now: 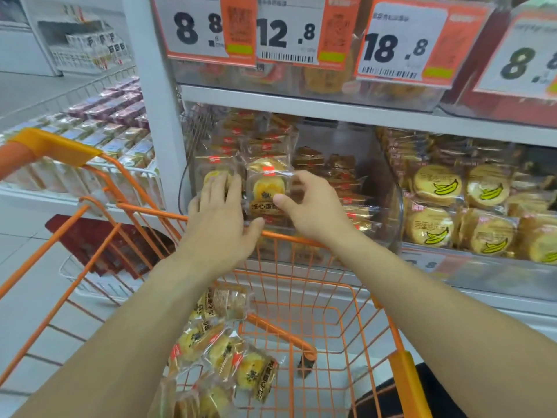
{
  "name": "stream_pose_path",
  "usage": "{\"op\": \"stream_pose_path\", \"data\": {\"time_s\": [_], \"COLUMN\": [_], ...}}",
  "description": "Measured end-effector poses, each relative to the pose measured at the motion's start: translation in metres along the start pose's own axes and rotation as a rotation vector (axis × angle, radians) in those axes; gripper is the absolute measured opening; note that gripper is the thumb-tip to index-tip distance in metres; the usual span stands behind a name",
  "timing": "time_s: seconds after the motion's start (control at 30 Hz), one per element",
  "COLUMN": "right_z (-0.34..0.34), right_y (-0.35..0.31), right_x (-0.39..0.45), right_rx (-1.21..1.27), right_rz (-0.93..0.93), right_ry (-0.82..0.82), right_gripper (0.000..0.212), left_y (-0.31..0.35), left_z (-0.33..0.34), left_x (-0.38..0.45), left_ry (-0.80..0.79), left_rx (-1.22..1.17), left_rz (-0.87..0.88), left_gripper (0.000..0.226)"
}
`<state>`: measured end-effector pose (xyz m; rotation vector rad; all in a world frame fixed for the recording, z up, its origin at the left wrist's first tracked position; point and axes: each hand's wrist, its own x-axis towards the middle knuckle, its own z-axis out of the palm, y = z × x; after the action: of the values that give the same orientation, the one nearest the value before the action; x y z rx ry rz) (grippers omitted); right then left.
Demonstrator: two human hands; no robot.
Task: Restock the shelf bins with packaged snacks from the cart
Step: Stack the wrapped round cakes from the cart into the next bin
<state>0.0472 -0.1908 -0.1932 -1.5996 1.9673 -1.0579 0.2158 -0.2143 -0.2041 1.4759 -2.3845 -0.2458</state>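
— Hands [221, 218] in view? How many?
— Two, one left, one right [313, 203].
— Carts?
— One orange cart [301, 297].
— Snack packs inside the cart [238, 357]?
— About six or seven visible; overlapping, so hard to count exactly.
— Price cards above [289, 31]?
— Four: 8.8, 12.8, 18.8, and one cut off at the edge.
— Banana-print packs [437, 184] on the right?
— At least five with a banana showing.
— Packs standing in the clear bin [268, 185]?
— Too many and too stacked to count; two in front.
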Motion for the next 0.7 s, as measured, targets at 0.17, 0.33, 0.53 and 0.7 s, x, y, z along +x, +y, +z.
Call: {"op": "stream_pose_path", "data": {"time_s": [0.17,0.33,0.53,0.7], "right_z": [0.033,0.032,0.035,0.022], "right_y": [-0.016,-0.019,-0.014,-0.012], "right_x": [-0.005,0.006,0.017,0.019], "right_rx": [0.014,-0.146,-0.408,-0.502], "right_rz": [-0.063,-0.074,-0.205,-0.427], "right_ry": [0.097,-0.065,0.066,0.228], "right_gripper": [0.087,0.079,0.069,0.064], "left_y": [0.0,-0.006,-0.011,-0.012], "left_z": [-0.003,0.001,0.001,-0.001], "left_x": [0.003,0.006,0.008,0.007], "left_ry": [0.072,-0.025,-0.043,-0.049], "left_rx": [-0.071,-0.019,-0.044,-0.041], "left_rz": [-0.026,-0.012,0.005,0.014], "left_gripper": [0.08,0.071,0.072,0.071]}}
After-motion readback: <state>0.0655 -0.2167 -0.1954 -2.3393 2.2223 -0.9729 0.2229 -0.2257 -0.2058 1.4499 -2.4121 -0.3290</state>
